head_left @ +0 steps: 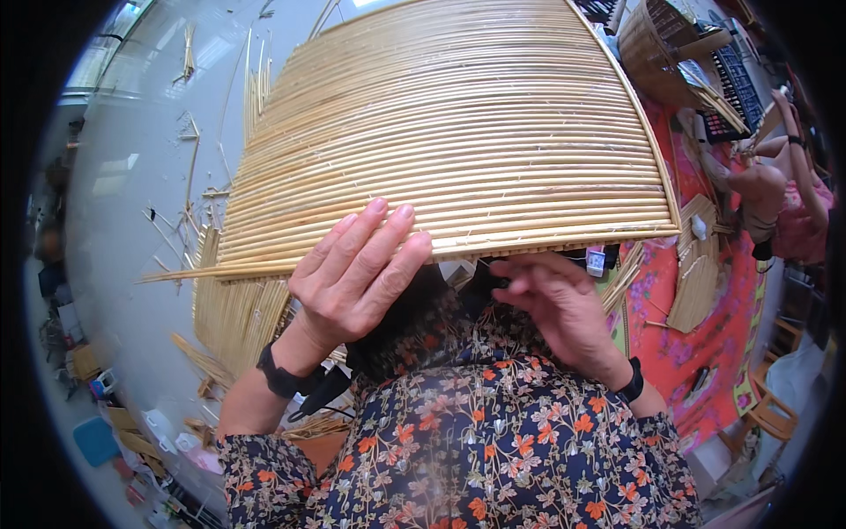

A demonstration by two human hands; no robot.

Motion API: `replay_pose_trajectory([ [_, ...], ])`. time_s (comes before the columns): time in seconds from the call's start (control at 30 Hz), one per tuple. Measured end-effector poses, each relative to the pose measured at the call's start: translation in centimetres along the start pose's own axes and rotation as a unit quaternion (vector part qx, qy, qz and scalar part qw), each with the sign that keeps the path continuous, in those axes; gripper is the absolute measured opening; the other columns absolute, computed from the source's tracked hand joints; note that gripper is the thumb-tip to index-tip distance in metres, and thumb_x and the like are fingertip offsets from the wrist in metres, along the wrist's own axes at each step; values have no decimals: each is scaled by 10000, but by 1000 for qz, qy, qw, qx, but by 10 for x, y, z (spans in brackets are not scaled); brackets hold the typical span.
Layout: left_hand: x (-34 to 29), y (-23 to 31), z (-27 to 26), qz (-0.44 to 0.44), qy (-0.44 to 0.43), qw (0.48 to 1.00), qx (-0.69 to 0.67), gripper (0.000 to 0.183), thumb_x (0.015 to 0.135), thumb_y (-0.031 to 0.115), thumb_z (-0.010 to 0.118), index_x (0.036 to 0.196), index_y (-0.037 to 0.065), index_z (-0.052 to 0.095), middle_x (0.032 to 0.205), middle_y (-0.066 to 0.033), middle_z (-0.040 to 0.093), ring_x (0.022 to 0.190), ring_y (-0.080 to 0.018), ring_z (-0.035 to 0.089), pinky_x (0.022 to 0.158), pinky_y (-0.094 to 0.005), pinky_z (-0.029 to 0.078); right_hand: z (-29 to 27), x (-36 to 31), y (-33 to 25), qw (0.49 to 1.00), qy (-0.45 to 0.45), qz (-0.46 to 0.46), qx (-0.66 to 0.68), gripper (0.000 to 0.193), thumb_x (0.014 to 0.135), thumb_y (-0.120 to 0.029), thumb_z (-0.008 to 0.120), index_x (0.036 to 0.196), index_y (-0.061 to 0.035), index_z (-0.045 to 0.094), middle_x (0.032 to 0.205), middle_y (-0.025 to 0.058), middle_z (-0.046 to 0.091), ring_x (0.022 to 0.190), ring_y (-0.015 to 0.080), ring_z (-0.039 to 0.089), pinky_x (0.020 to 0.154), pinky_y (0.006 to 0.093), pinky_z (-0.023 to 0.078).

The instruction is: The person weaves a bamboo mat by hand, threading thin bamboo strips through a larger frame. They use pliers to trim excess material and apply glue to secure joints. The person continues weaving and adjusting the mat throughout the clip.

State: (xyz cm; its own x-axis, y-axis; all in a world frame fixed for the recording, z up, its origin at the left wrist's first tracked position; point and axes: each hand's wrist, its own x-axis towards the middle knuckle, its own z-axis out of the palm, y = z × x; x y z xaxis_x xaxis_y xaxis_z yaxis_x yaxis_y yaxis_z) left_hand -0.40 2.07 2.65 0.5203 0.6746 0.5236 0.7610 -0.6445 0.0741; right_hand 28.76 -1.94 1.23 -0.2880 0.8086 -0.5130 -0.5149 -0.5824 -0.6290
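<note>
A large panel of pale straw-coloured stalks [458, 132], laid side by side in rows, is tilted up in front of me. Small stitches or ties show between the stalks. My left hand [357, 273] grips its near edge, fingers spread on the top face; the thumb seems hidden beneath. Just under the same edge, right of the middle, my right hand [560, 304] has its fingers bent and drawn together. What they pinch, if anything, is too small to tell. Several loose stalk ends [181, 275] stick out at the panel's left corner.
Another stalk panel [238, 322] lies below at left, with stalk scraps [189, 167] across the pale floor. At right, a red flowered cloth [705, 353] bears a fan-shaped stalk piece [696, 273]. A woven basket [656, 53] stands beyond; another person [775, 181] works at far right.
</note>
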Motion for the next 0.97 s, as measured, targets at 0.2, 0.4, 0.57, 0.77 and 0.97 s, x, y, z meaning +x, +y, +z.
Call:
replay_pose_trajectory([
  [0.2,17,-4,-12,-11,5,1000,-22,263,935,129,792,1193,149,834,1188,-67,828,1114,-253,799,866,-346,647,-34,-19,-24,982,120,14,-143,495,1146,-80,469,1640,-61,461,1116,232,791,884,273,802,702,360,688],
  [0.4,49,-12,-32,-34,-29,998,-38,312,876,99,847,1187,121,828,1123,-86,827,1028,-264,810,824,-367,644,-53,-36,-34,916,149,-102,-358,611,1151,-100,481,1722,-71,266,1096,201,814,581,166,722,531,265,591],
  [0.57,71,-23,-46,-85,-39,991,-94,413,825,14,869,1226,93,813,1081,-114,824,967,-296,805,808,-385,640,-31,-16,-39,914,49,-276,-292,184,1106,-1,548,1288,-21,568,1222,246,761,667,149,723,635,243,578],
  [0.77,96,-43,-65,-185,-31,957,-222,406,917,-42,828,1316,2,771,1082,-188,811,945,-244,801,823,-320,627,38,41,-70,855,-86,-418,-294,115,968,82,748,1067,30,778,935,84,729,694,100,672,587,239,503],
  [0.97,98,-50,-77,-241,-5,935,-260,382,971,19,828,1346,-11,761,1105,-142,817,965,-181,771,843,-280,609,83,74,-79,807,-105,-487,-317,113,945,17,811,1058,17,818,926,90,814,710,119,719,607,230,522],
])
